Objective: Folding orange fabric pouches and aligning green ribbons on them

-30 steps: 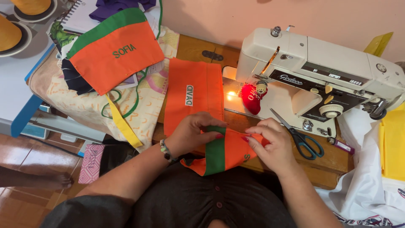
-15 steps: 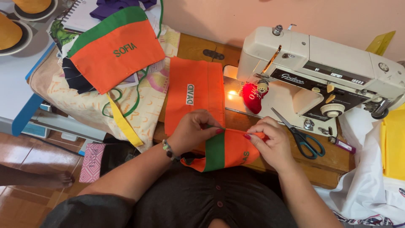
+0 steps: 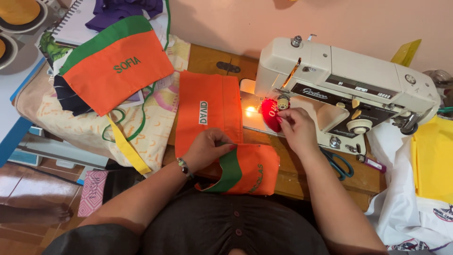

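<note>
Orange fabric pouch with a green band (image 3: 245,169) lies just in front of the cream sewing machine (image 3: 349,89); the left hand (image 3: 207,148) presses curled fingers on it, while the right hand (image 3: 296,128) pinches at the red pincushion (image 3: 270,114) beside the machine's needle.

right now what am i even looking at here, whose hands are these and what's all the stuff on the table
This is one camera worn on a person's head, looking down at their own two bare hands at a wooden sewing table. The left hand presses down an orange and green fabric piece at the table's near edge. The right hand reaches to a red pincushion beside the lit needle area of a white sewing machine. Another orange fabric piece lies flat beside it, and blue-handled scissors lie near the right forearm.
</note>
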